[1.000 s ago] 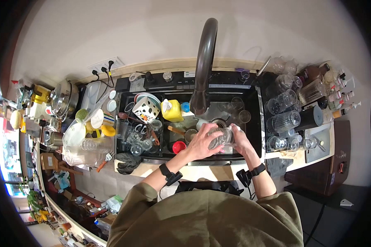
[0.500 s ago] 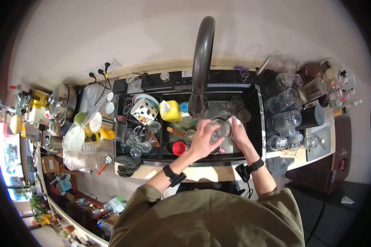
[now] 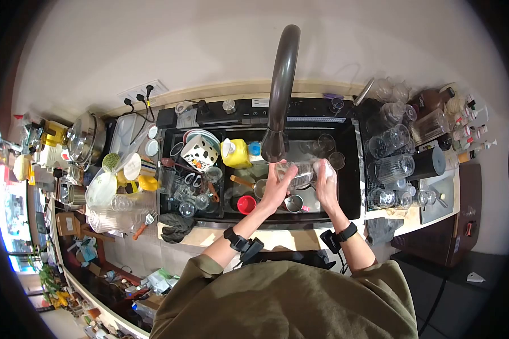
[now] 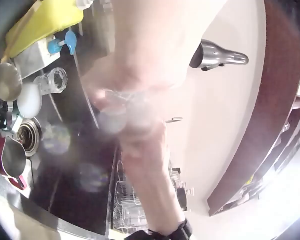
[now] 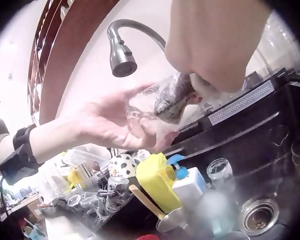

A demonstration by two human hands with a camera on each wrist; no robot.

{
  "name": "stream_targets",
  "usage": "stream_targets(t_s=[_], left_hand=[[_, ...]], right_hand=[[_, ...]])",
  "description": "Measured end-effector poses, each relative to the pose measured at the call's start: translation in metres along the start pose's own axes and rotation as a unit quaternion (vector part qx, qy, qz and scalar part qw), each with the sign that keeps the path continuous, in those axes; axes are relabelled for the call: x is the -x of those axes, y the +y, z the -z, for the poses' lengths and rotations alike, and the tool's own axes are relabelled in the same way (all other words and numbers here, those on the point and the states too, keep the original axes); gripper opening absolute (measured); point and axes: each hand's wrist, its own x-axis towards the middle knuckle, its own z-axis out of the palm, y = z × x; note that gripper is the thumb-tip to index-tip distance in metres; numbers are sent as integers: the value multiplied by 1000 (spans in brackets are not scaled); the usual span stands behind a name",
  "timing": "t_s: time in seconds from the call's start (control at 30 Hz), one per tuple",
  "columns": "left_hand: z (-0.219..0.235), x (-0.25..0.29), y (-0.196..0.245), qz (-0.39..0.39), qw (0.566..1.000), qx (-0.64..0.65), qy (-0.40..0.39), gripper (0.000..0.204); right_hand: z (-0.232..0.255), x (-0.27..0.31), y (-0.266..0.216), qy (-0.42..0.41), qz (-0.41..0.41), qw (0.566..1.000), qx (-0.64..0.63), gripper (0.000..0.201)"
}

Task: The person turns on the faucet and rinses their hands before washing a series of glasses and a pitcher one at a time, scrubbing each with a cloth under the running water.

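Note:
My left hand (image 3: 277, 187) grips a clear ribbed glass (image 3: 301, 174) lying on its side above the sink, just in front of the tap. At its right end my right hand (image 3: 326, 189) holds a white and dark-grey scrubbing sponge (image 5: 174, 95). In the right wrist view the dark part of the sponge shows through the glass, and soapy wet streaks cover the wall near the left hand's fingers. Both hands and the glass are blurred in the left wrist view.
A tall dark tap (image 3: 281, 85) arches over the sink. Below the hands stand a metal pitcher (image 3: 293, 203) and a red cup (image 3: 246, 204). A yellow jug (image 3: 236, 153) is to the left, two glasses (image 3: 336, 160) to the right. Several ribbed glasses (image 3: 393, 166) lie on the right-hand rack.
The glass has turned from facing up toward the head camera to lying sideways. My left hand has shifted slightly left and up, and the metal pitcher beneath shows more fully.

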Motion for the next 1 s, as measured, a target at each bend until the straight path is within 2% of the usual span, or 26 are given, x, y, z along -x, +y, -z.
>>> stream_targets(t_s=[0.07, 0.13, 0.23, 0.27, 0.37, 0.4, 0.53, 0.63, 0.67, 0.7, 0.73, 0.87, 0.93, 1.0], left_hand=[[2, 1, -8, -179, 975, -126, 26, 51], [8, 2, -10, -330, 910, -246, 39, 50], [14, 9, -1, -339, 903, -263, 11, 52], [20, 8, 2, -441, 832, -337, -12, 54], [27, 16, 1, -503, 718, -472, -90, 57], [25, 18, -3, -496, 722, -475, -85, 58], [24, 15, -17, -491, 742, -452, -64, 64], [22, 13, -17, -392, 823, -405, -75, 71], [19, 13, -14, -332, 844, -411, -91, 67], [17, 8, -18, -304, 843, -435, -90, 68], [15, 2, -25, -276, 840, -458, -89, 68], [-5, -10, -6, -212, 855, -459, -113, 70], [-12, -15, -2, -180, 869, -442, -129, 73], [-17, -30, -17, -271, 852, -439, -89, 73]], right_hand=[[5, -3, -5, -30, -19, 999, -13, 41], [7, -4, -11, -30, -44, 998, -24, 43], [10, -5, -14, -51, -103, 993, -33, 45], [10, -8, -14, -64, -123, 990, -36, 46], [13, -14, 4, -134, -225, 963, -68, 48], [13, -12, 0, -128, -217, 966, -60, 51], [11, -13, 38, -93, -193, 976, -35, 49], [10, -9, 24, -76, -133, 987, 47, 41], [11, -3, -10, -84, -96, 987, 98, 38], [10, 1, -28, -91, -60, 983, 149, 35], [7, 5, -18, -69, 67, 978, 183, 26], [2, 11, -30, -128, 136, 951, 246, 20], [3, 9, -29, -93, 120, 969, 194, 19], [5, 9, -28, -49, 120, 979, 157, 17]])
